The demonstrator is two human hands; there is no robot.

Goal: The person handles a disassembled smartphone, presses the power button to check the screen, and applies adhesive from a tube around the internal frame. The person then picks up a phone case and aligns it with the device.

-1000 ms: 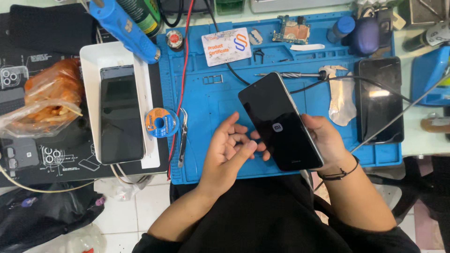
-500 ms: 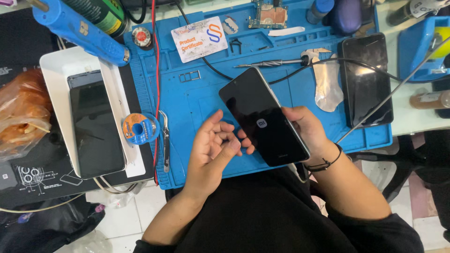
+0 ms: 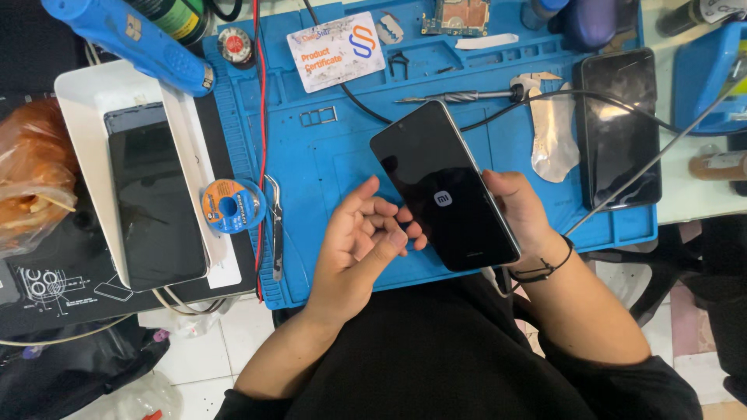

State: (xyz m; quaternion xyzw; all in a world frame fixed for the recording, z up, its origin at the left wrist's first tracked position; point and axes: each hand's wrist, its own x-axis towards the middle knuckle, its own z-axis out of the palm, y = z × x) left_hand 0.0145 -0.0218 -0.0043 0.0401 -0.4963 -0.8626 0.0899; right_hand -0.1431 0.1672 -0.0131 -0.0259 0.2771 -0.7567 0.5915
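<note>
Black phone (image 3: 445, 187) cradled in the right hand (image 3: 520, 210), fingers wrapped round its far edge, logo lit on the screen as a second ago. Left hand (image 3: 359, 243) loosely curled, empty, fingertips brushing the near edge — drawn in closer than before. Beneath, blue mat (image 3: 327, 155); tweezers (image 3: 276, 227) beyond the left knuckles.

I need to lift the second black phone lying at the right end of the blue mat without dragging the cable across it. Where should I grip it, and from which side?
Probably best by its two long edges, near the lower end of the black phone, coming from above. It lies flat, screen up, and the cable crosses its upper half.
</note>
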